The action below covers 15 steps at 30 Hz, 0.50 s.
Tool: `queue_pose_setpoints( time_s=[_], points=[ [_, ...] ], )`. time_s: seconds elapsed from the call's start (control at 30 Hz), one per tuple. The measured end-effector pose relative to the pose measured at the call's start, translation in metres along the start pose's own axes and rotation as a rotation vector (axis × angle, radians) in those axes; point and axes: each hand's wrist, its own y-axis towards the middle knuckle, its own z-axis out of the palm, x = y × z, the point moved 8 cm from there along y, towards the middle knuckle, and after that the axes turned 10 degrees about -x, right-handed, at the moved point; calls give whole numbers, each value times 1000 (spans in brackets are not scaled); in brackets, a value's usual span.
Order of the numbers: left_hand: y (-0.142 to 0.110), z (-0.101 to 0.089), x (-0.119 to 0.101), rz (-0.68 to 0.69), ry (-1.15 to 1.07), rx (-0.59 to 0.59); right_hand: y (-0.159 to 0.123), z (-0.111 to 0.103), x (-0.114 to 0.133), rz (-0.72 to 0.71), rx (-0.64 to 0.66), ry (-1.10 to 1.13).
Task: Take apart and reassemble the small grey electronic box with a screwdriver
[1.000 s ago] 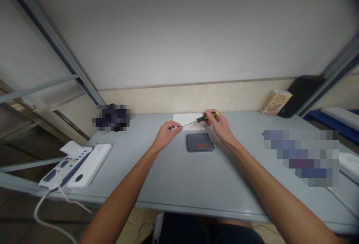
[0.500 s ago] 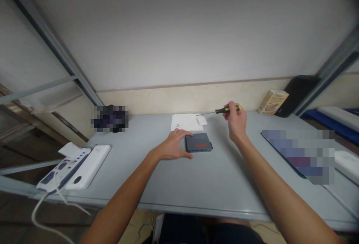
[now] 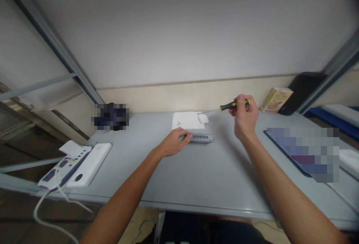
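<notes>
Currently, left fingers pinch one grey box while right fingers clasp one screwdriver.

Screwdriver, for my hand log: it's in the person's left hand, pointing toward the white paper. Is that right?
The hand is wrong: the head view shows the screwdriver in the person's right hand. It does point toward the white paper.

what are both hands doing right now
Left hand: closed, holding the grey box by its left end.
Right hand: closed, holding the screwdriver by its handle.
</notes>
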Motion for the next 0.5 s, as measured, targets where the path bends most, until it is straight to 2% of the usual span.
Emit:
queue_pose_setpoints(
  time_s=[0.2, 0.33, 0.5],
  points=[
    [4, 0, 13, -80, -4, -80, 1, -2, 7, -58, 22, -30],
    [3, -3, 11, -102, -117, -104, -2, -1, 15, -139, 61, -109],
    [2, -6, 4, -93, -84, -122, -6, 0, 27, -225, 106, -220]
  ],
)
